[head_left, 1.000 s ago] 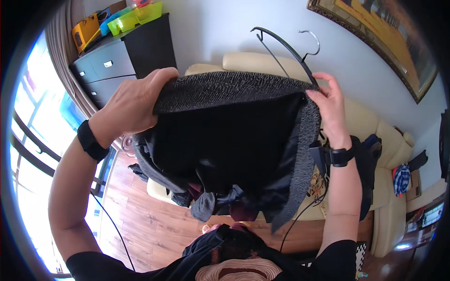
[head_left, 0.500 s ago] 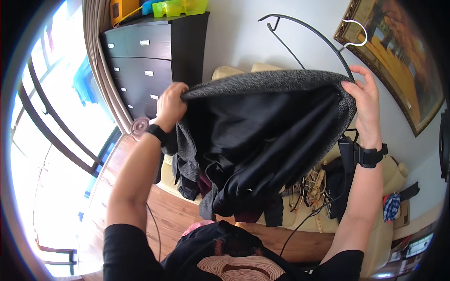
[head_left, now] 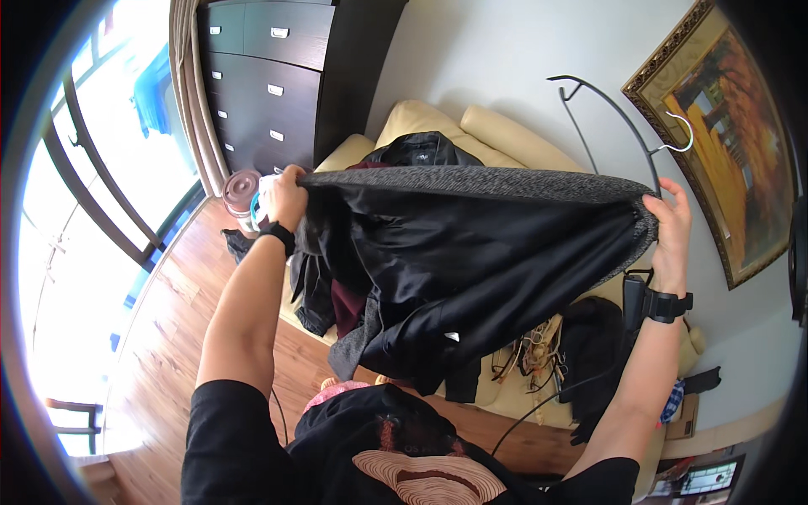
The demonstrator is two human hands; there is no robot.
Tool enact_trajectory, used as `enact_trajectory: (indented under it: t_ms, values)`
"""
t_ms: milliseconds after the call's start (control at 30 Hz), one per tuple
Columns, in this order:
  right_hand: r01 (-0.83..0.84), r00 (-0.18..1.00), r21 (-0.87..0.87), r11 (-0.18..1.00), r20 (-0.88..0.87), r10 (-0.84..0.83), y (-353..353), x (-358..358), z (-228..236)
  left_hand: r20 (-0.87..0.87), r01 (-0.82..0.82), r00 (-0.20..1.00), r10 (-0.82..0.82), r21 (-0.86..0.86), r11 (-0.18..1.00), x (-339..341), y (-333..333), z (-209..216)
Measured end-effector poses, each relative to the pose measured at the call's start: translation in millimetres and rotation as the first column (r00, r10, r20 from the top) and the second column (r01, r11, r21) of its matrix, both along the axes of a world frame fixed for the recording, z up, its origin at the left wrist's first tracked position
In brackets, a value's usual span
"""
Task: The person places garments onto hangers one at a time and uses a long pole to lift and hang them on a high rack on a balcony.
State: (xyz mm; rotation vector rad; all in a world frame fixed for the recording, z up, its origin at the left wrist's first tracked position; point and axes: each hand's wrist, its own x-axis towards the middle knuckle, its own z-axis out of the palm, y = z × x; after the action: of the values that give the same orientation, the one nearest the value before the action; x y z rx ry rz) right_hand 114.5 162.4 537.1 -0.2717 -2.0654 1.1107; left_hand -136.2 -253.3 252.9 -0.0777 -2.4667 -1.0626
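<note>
The two hands have drawn further apart, and the top edge of the grey and black garment has gone from a bow to a nearly straight line; I judge that this puts the cloth under tension and spreads its shape better for handling. The left hand is closed on one end of that edge. The right hand pinches the other end between thumb and fingers, and the black hanger rises just behind it; whether those fingers grip the hanger too, I cannot tell. The garment hangs between the hands, dark lining toward the wearer, in front of the cream sofa. On the lining shows a small white label, too small to read. Beyond, a dark jacket has pale print inside its collar, also illegible
</note>
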Motion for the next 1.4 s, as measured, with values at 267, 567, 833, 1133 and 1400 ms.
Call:
enact_trajectory:
  t_ms: [267, 567, 833, 1133, 1400]
  values:
    - [0.088, 0.995, 0.005, 0.996, 0.042, -0.088, 48, -9, 2, -0.420, -0.059, 0.906, 0.050, -0.008, 0.998, -59, -29, 118]
    - [0.131, 0.976, -0.166, 0.977, 0.197, -0.098, 118, -38, -84, -0.661, 0.290, 0.727, -0.184, 0.053, 0.955, 14, 52, 309]
    - [0.044, 0.975, -0.295, 0.955, 0.221, 0.023, 70, -58, -120, -0.243, 0.396, 0.520, -0.819, -0.781, 0.483, 20, 166, 233]
    - [-0.211, 0.969, -0.495, 0.843, 0.008, 0.247, 55, -44, -180, 0.183, 0.658, 0.477, -0.860, -0.723, 0.211, 16, 244, 99]
    - [-0.468, 0.877, -0.622, 0.628, -0.241, 0.415, 38, -41, -226, 0.375, 0.843, 0.455, -0.808, -0.473, 0.256, 16, 264, 106]
